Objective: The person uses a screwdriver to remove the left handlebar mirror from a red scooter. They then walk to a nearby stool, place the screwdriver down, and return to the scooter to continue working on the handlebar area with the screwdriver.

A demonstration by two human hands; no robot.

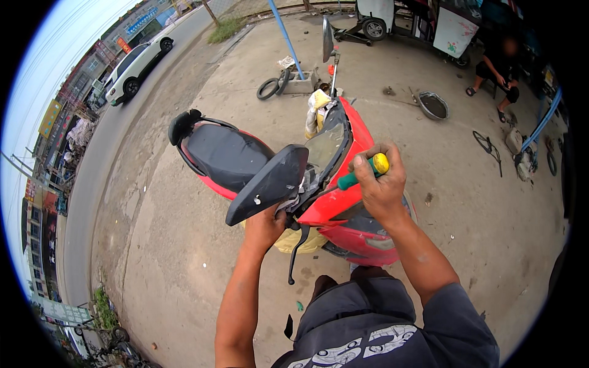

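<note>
A red and black scooter (362, 132) stands in front of me, its dark seat (224, 153) toward the left. My right hand (383, 190) is closed round the green and yellow handle of a screwdriver (348, 181), over the red front panel. The handle slants down to the left; its tip is hard to make out. Beside the handlebar, my left hand (265, 228) is closed at the grip, with most of its fingers hidden behind the black mirror (270, 184). A black brake lever (297, 254) sticks out near that hand.
Tyres (268, 89) lie by a concrete block (299, 83) with a blue pole (286, 40). Toward the right are a round basin (434, 105), a seated person (500, 73) and a bicycle-like frame part (488, 146). A white car (138, 66) is on the road at left.
</note>
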